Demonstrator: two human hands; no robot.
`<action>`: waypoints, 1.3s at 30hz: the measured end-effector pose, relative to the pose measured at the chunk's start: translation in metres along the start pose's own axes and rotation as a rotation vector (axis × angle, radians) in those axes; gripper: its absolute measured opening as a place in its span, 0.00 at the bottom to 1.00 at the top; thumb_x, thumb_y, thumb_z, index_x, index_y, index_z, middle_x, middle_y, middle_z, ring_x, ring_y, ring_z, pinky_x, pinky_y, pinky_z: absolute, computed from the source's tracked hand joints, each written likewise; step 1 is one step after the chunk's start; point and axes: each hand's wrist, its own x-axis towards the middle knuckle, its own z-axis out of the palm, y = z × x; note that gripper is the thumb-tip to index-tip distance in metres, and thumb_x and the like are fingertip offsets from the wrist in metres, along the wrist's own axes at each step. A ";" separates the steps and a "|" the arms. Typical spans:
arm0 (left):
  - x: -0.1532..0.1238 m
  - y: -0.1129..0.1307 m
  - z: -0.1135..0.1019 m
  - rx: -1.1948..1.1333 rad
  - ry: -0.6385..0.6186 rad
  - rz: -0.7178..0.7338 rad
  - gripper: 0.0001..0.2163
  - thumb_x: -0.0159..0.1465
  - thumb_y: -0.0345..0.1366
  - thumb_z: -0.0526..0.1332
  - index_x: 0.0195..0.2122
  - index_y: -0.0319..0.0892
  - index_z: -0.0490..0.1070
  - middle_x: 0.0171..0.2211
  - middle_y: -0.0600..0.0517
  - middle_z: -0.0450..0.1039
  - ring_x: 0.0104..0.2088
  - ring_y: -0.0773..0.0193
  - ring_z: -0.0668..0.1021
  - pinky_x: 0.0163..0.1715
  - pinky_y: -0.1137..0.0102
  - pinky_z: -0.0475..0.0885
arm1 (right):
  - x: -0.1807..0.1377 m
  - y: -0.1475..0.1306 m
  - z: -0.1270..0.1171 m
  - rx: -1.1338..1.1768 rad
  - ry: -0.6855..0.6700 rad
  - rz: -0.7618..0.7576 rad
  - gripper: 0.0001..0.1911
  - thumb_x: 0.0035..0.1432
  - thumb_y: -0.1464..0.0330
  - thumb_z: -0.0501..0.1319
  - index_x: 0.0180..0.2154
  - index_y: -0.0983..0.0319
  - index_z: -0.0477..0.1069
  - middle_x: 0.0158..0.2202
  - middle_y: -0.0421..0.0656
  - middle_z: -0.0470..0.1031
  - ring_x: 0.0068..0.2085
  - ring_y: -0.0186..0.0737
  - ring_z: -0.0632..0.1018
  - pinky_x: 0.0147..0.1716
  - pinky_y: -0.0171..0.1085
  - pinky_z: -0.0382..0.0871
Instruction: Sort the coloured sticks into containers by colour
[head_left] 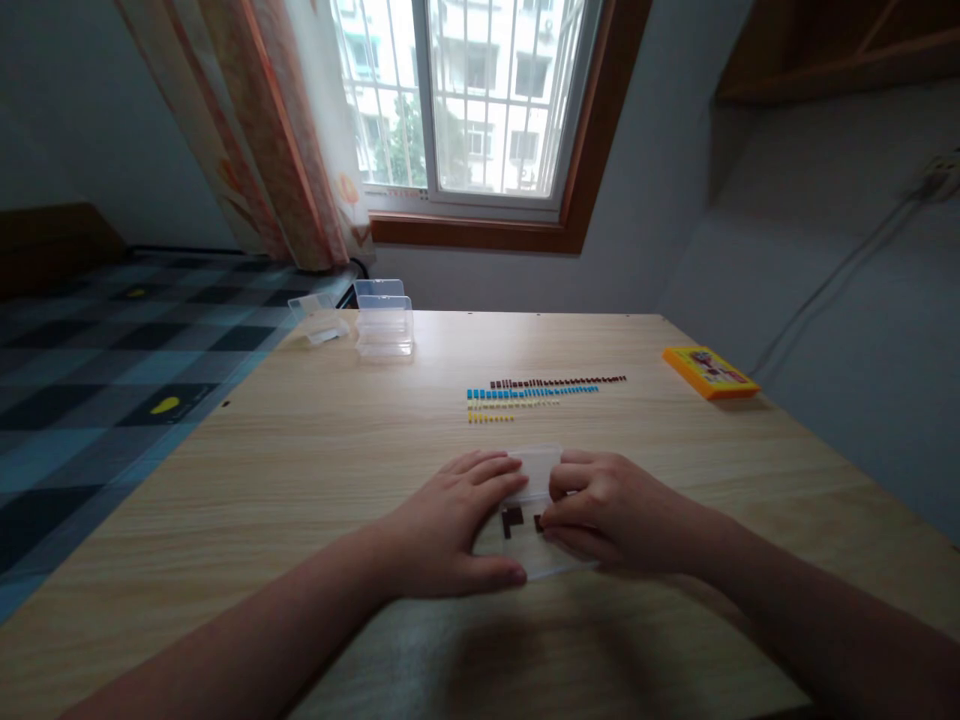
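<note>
At the lower center of the frame, on a pale wooden table (300,480), you work over an opened clear plastic case (525,555). Toward the right edge, an orange box (709,372) with a yellow printed cover lies flat, its lettering too small to read. The case's long axis runs up the frame, away from you, with its flap toward the window (502,100); part of its right side is hidden. It lies between your hands. Your left hand (457,525) is spread open, palm down, fingers and thumb over the left side of the case. Your right hand (592,510) is curled, fingertips drawn together at a small dark piece (538,523); whether they grip it, you cannot tell from here. A dark brown patch (511,516) sits left of it, inside the case. Above, mid-frame, rows of tiny dark, blue, cream and yellow pieces (487,394) stretch left to right.
</note>
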 end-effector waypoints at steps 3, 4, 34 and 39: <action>0.000 0.000 0.000 -0.007 0.001 0.001 0.42 0.59 0.58 0.70 0.68 0.40 0.64 0.69 0.37 0.62 0.69 0.40 0.64 0.70 0.45 0.57 | 0.000 0.001 0.002 0.000 0.016 0.000 0.10 0.69 0.67 0.60 0.37 0.57 0.80 0.34 0.41 0.74 0.35 0.38 0.72 0.38 0.38 0.62; 0.000 0.000 0.001 -0.010 0.003 0.001 0.42 0.59 0.58 0.70 0.68 0.39 0.64 0.69 0.37 0.62 0.69 0.40 0.64 0.70 0.45 0.57 | 0.000 0.001 0.003 -0.002 0.024 0.001 0.10 0.69 0.68 0.60 0.37 0.57 0.80 0.34 0.41 0.74 0.35 0.38 0.72 0.37 0.38 0.62; 0.000 0.001 0.000 0.003 -0.015 -0.010 0.42 0.59 0.59 0.70 0.68 0.40 0.65 0.69 0.37 0.62 0.70 0.39 0.63 0.70 0.45 0.56 | 0.003 -0.002 0.010 -0.052 0.040 0.070 0.15 0.69 0.68 0.59 0.29 0.61 0.77 0.30 0.39 0.70 0.28 0.33 0.66 0.31 0.36 0.56; 0.000 -0.001 0.001 -0.016 0.008 0.005 0.40 0.59 0.58 0.70 0.67 0.42 0.65 0.69 0.37 0.62 0.69 0.39 0.64 0.70 0.44 0.56 | 0.003 -0.003 0.010 -0.054 0.042 0.077 0.14 0.69 0.68 0.60 0.30 0.61 0.78 0.30 0.39 0.70 0.28 0.33 0.66 0.30 0.36 0.55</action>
